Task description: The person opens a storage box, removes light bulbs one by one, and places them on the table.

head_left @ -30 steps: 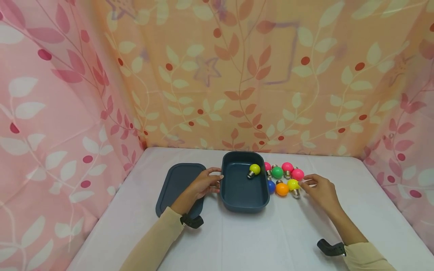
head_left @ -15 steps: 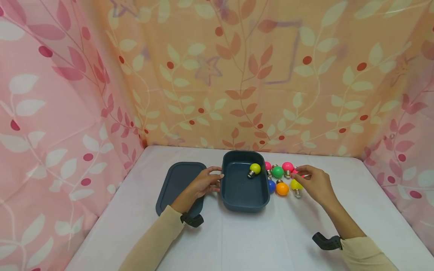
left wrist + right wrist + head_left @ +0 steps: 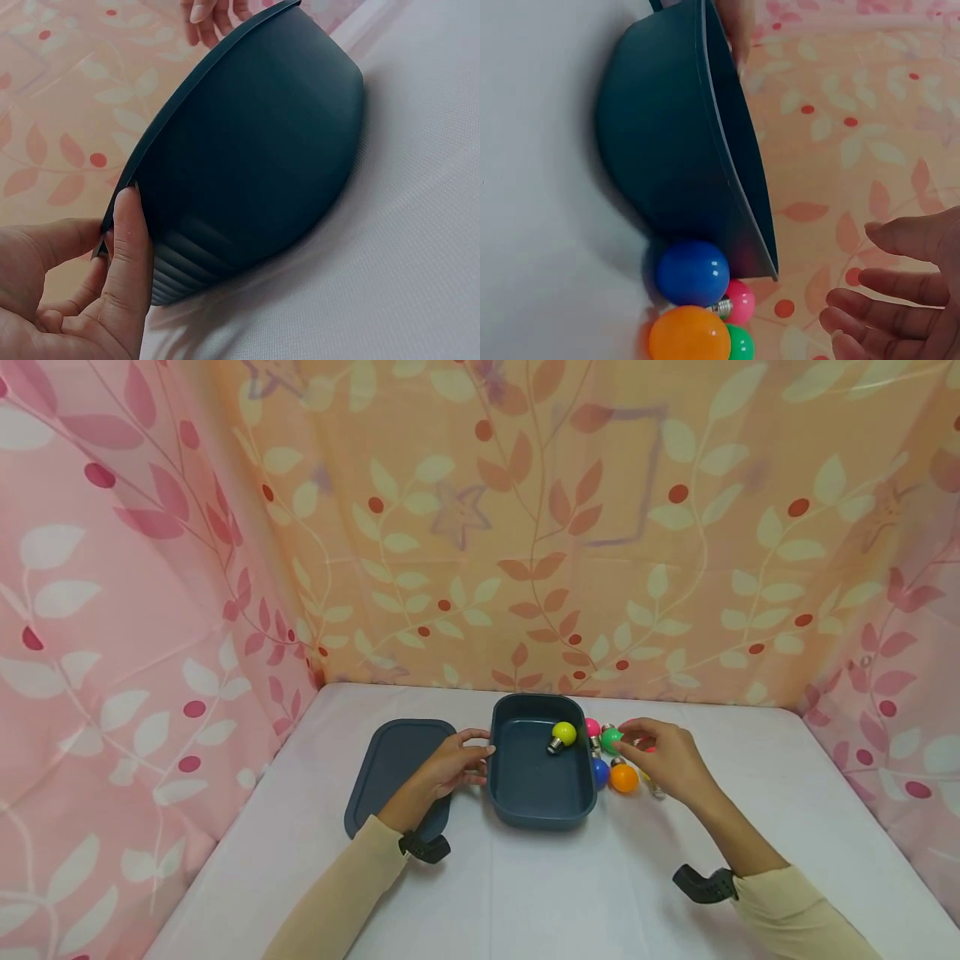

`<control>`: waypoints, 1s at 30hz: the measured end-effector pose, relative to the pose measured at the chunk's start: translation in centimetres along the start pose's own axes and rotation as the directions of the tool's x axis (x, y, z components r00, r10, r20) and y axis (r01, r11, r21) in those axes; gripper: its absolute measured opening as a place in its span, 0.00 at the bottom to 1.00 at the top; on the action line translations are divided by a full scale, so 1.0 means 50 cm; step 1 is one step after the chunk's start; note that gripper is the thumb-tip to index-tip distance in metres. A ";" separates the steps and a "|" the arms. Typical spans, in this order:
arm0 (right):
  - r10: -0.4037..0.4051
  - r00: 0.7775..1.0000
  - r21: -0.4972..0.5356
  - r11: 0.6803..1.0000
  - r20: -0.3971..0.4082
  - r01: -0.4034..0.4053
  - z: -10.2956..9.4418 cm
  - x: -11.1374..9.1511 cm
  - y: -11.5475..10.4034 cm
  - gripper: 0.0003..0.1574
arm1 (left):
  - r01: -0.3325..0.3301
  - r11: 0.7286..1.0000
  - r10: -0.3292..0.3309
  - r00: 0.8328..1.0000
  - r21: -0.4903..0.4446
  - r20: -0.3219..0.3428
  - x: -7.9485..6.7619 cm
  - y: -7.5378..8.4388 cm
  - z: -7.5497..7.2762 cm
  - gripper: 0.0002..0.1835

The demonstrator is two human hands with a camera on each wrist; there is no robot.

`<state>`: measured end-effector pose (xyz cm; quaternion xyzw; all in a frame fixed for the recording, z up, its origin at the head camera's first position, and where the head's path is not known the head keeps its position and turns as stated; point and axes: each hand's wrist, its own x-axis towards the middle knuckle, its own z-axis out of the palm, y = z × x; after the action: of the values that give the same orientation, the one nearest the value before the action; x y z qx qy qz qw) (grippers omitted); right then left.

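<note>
A dark blue plastic container [image 3: 536, 797] stands on the white-covered table, with one yellow light bulb [image 3: 563, 734] lying inside. My left hand [image 3: 453, 762] grips its left rim; the left wrist view shows a finger [image 3: 129, 247] under the lip. To the right of the container lie several small light bulbs, among them blue [image 3: 601, 774], orange [image 3: 624, 779], green [image 3: 611, 741] and pink [image 3: 592, 727]. My right hand [image 3: 666, 757] hovers over them and hides some of the pink and yellow ones. Its fingers are spread and hold nothing in the right wrist view.
The container's flat dark lid [image 3: 397, 764] lies to the left, partly under my left forearm. Patterned curtains [image 3: 465, 527] close off the back and both sides of the table [image 3: 525, 893].
My right hand has moved left, from beside the outer yellow and pink bulbs to above the bulbs nearer the container. The left hand and the container have stayed put.
</note>
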<state>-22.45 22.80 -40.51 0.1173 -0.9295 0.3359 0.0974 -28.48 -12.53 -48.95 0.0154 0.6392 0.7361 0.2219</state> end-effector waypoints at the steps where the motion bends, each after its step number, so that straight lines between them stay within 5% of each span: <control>1: -0.002 1.000 0.003 1.000 0.010 0.002 0.003 0.002 -0.004 0.23 | 0.001 1.000 -0.001 1.000 0.000 -0.002 0.000 0.000 0.000 0.27; 7: -0.002 0.997 0.024 1.000 0.075 0.001 0.018 0.018 -0.026 0.24 | 0.000 1.000 0.000 1.000 -0.005 -0.005 -0.002 0.000 0.002 0.26; 17: -0.117 0.984 0.025 0.993 0.130 0.115 0.045 0.040 -0.055 0.23 | -0.003 1.000 0.003 1.000 -0.001 0.015 0.003 0.000 -0.001 0.28; 30: -0.133 0.970 0.013 0.991 0.202 0.133 0.091 0.074 -0.091 0.24 | 0.001 1.000 -0.001 1.000 -0.001 -0.001 0.003 0.000 -0.002 0.26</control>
<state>-25.13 15.89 -40.24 0.2129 -0.9247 0.3147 0.0244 -28.63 -12.56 -49.03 0.0148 0.6390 0.7363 0.2221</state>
